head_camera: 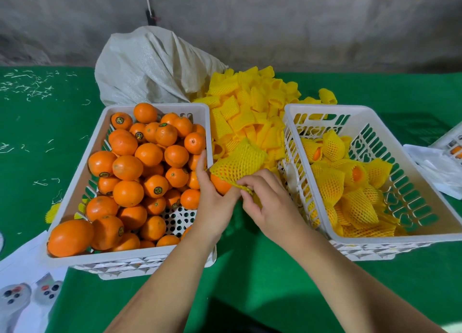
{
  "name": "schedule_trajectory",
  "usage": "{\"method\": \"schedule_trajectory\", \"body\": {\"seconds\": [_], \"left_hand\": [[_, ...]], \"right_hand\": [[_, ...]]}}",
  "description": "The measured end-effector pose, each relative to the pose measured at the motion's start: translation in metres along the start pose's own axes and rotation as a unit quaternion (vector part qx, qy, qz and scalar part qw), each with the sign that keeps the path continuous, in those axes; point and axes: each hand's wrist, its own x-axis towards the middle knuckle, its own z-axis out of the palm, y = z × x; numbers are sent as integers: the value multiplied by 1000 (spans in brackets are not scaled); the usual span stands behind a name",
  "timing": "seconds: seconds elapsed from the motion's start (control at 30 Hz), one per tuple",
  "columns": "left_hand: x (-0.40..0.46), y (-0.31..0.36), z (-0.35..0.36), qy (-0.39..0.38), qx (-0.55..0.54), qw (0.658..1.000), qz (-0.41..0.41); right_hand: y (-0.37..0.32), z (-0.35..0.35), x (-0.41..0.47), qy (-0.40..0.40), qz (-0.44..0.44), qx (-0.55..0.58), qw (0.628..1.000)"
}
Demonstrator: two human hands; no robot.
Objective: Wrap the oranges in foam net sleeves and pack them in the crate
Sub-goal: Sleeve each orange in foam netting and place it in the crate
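Between the crates, our left hand (212, 195) grips a round orange (221, 183); our right hand (265, 197) pinches the yellow foam net sleeve (238, 163), whose long axis runs far-right off the fruit.

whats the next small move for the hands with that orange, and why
Probably pull the foam net sleeve further over the orange: the left hand holds the fruit, the right hand pinches the sleeve's edge, and orange skin still shows bare below.
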Motion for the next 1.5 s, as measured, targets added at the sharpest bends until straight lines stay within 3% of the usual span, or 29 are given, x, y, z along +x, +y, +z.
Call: {"method": "schedule_trajectory", "body": {"seconds": [0.13, 0.2, 0.3, 0.47, 0.63, 0.77, 0.83, 0.93, 1.1, 1.2, 1.3, 1.4, 1.5], "left_hand": [[-1, 7, -13, -103, -87, 988, -70], [-1, 7, -18, -119, -101, 984, -85], [-1, 4, -14, -90, -94, 988, -80], [0, 3, -3, -33, -40, 996, -76], [2, 3, 3, 29, -30, 998, -46], [-1, 2, 1, -28, 8, 999, -44], [-1, 3, -2, -79, -29, 994, -68], [-2, 8, -5, -76, -19, 993, -83], [-6, -1, -8, -3, 87, 996, 16], [-8, -2, -6, 53, 140, 986, 70], [-12, 0, -4, 63, 221, 960, 161], [-15, -2, -4, 58, 253, 942, 212], [-15, -6, -3, 20, 274, 935, 224]], "right_hand": [[0, 8, -1, 16, -13, 7, 1000], [1, 11, -2, 10, 2, 33, 999], [6, 9, -1, 25, 34, 57, 997], [6, -4, 12, 109, 69, 6, 992], [-11, 0, 2, 77, 118, 83, 987], [-15, 8, -5, 61, 204, 215, 953], [-11, 11, -5, 27, 214, 195, 957], [4, 8, -2, -30, 278, 193, 940], [16, 3, -7, -10, 342, 261, 903], [17, 5, -14, 29, 328, 119, 937], [13, 12, -14, 27, 320, 126, 938], [9, 24, -9, 14, 368, 209, 906], [8, 33, -7, 68, 428, 319, 843]]}}
